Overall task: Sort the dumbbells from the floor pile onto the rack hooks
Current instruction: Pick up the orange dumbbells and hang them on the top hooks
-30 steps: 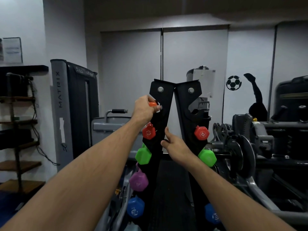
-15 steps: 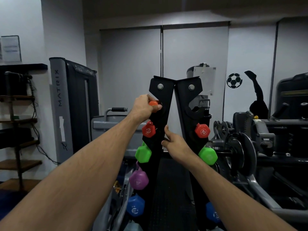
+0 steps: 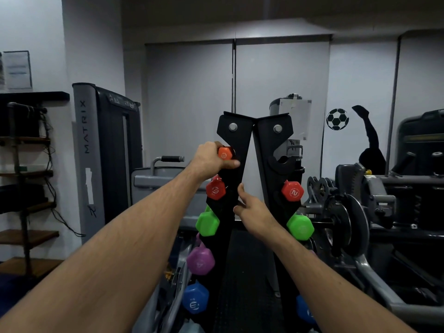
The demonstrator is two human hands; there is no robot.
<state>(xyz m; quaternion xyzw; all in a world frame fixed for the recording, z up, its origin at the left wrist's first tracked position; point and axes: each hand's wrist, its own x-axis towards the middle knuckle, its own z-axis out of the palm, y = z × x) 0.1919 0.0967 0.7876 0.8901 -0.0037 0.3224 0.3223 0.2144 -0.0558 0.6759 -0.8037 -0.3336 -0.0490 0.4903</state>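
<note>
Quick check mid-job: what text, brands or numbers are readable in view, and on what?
"MATRIX": runs vertically on the grey machine column.
"2": on the red dumbbell hanging on the rack's right side.
"4", faint: on the purple dumbbell.
Round logos only on the orange dumbbell and blue dumbbell.
Wall notice: too blurred to read.

Matt black metal rack (image 3: pixel 264 150), shiny steel bolts (image 3: pixel 232 127), smooth semi-gloss coated orange dumbbell (image 3: pixel 225 153), wooden shelves (image 3: pixel 28 236).
</note>
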